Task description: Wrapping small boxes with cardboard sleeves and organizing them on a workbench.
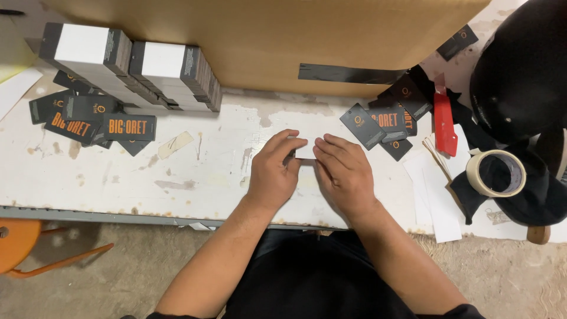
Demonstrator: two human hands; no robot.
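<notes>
You pinch a small stack of thin cards, white on top with dark edges (305,149), between both hands near the middle of the worn white-painted worktable (195,189), a little toward its near edge. Your left hand (273,171) grips the stack's left end with curled fingers, and your right hand (345,174) closes on its right end, fingertips on top, seemingly to keep the cards squared together. Just beyond your right hand lies a loose scatter of black paper tags with orange lettering (384,124). Farther right sit a red plastic tool (444,123), a roll of beige masking tape (496,172) and black caps (520,71) heaped at the table's right edge. At the far left corner, two tall banded stacks of the same dark tags (133,68) lean against a large brown cardboard box (266,41) along the far edge, with more loose tags (94,121) spread in front of them. Below the near edge are a dusty concrete floor and an orange stool (23,242) at the left.
</notes>
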